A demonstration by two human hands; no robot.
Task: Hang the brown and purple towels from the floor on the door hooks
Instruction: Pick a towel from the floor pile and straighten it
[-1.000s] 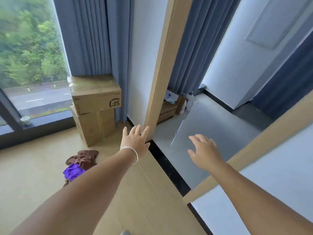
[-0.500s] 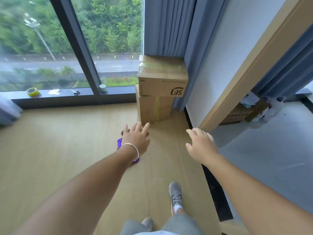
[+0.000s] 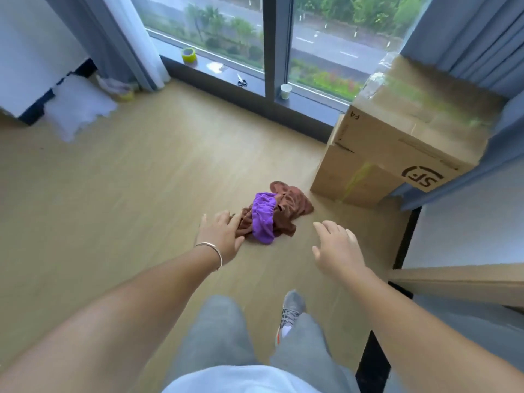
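1. Head view: I am looking down at a light wooden floor (image 3: 113,194), with both my bare arms reaching out ahead of me.
2. My left hand (image 3: 219,234) is stretching forward with its fingers straight and spread, gripping nothing; a thin bracelet (image 3: 213,252) is sitting on that wrist. Its fingertips are overlapping the near edge of the towels, though I cannot tell whether they are touching the cloth.
3. My right hand (image 3: 336,248) is hanging over bare floor to the right of the towels, fingers loose and apart, holding nothing.
4. The brown towel (image 3: 292,205) is lying crumpled on the floor, and the purple towel (image 3: 263,217) is lying bunched across the top of it.
5. Two stacked cardboard boxes (image 3: 391,148) are standing just right of the towels, in front of a blue curtain (image 3: 482,32).
6. A window (image 3: 226,32) is running along the far side; on its sill are sitting a yellow tape roll (image 3: 189,55), a pair of scissors (image 3: 242,81) and a small white cup (image 3: 285,91).
7. My grey trousers (image 3: 224,330) and one grey shoe (image 3: 292,310) are showing at the bottom.
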